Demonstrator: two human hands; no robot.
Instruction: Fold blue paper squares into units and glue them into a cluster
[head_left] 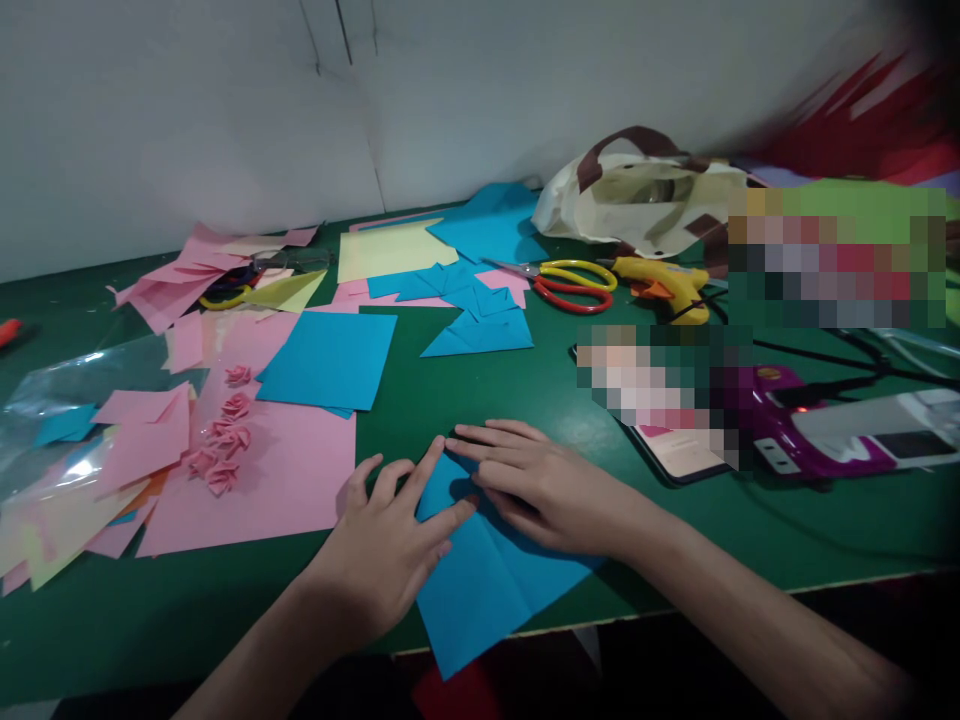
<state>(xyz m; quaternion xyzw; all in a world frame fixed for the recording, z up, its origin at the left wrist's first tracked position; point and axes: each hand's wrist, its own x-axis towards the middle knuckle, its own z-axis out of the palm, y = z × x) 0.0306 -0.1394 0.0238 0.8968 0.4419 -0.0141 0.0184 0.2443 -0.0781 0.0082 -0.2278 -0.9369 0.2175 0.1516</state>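
Note:
A blue sheet of paper [495,580] with a crease across it lies under both my hands, one corner hanging over the table's front edge. My left hand [397,530] rests on its left side, fingers spread, the index fingertip at the far corner. On the right side of that corner, my right hand [540,485] lies with its fingers stretched out over the paper. The two index fingertips nearly meet. Beyond them are folded blue paper pieces [484,325] and a small stack of blue squares [330,358].
Pink paper roses [225,435] sit on a pink sheet [300,470] at left, near paper scraps and a clear plastic bag [97,365]. Scissors [574,285], a yellow glue gun [671,285], a fabric bag [637,200], a phone [690,455] and a purple device [810,430] with cables stand right.

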